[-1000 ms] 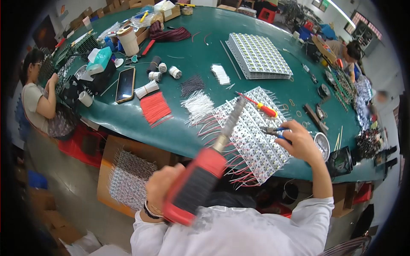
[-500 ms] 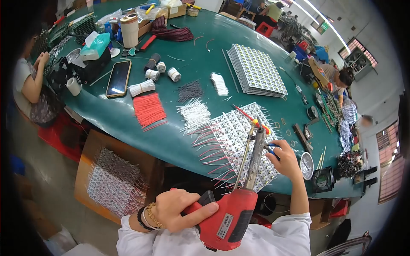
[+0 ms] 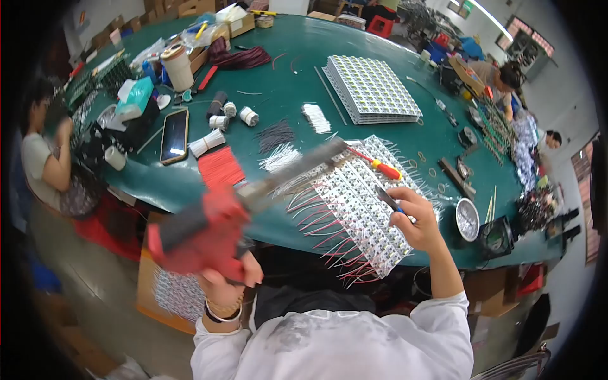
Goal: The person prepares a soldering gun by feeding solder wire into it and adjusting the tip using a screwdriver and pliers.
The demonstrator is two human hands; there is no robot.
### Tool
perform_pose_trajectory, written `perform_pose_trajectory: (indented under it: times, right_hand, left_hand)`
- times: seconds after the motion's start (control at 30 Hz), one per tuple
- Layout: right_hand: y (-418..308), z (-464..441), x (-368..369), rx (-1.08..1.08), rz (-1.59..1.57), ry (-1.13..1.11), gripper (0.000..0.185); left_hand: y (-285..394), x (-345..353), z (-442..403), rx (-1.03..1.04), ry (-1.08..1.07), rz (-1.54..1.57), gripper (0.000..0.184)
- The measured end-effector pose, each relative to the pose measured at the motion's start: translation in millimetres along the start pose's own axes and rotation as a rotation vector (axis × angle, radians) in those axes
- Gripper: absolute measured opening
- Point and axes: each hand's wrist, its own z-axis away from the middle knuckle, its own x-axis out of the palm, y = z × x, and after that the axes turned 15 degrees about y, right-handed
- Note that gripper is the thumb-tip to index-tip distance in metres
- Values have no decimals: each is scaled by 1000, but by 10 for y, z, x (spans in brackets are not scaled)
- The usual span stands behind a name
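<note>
My left hand (image 3: 228,278) is wrapped round the handle of a red soldering gun (image 3: 206,234), blurred by motion, at the left front of the table. Its long metal barrel slants up to the right, the tip over the white circuit board panel (image 3: 361,202). Red and white wires stick out along the panel's edges. Over the panel's right side, my right hand (image 3: 415,218) grips a small dark-tipped tool with blue handles (image 3: 387,199); its exact kind is unclear. A red and yellow screwdriver (image 3: 386,169) lies across the panel's upper part.
Bundles of red wires (image 3: 220,167), white wires (image 3: 278,158) and black wires (image 3: 275,135) lie left of the panel. Behind it sits a stack of boards (image 3: 373,88). A phone (image 3: 174,136) and a metal bowl (image 3: 467,220) flank the work. Other people sit at both sides.
The soldering gun has swung left and up from in front of my body, its barrel now slanting right instead of upright. My left hand has shifted left with it. My right hand still holds its tool.
</note>
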Motion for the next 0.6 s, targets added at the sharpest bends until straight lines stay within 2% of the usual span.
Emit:
perform_pose_trajectory:
  times: [0.03,0.1,0.13,0.27,0.6]
  right_hand:
    - [-56,-23,42,-6,-93,11,16]
    - [-167,-61,110,28,-175,40,17]
    - [-185,-76,145,14,-201,63,17]
    - [-317,-169,225,-22,-267,116,16]
    - [-402,-157,219,23,-377,151,19]
  left_hand:
    - [99,141,-90,-22,97,113,74]
    - [224,168,-185,-93,-48,133,68]
    - [243,224,-168,-104,25,115,67]
    - [312,216,-157,-211,-10,106,73]
    - [251,278,-114,-184,-129,81,71]
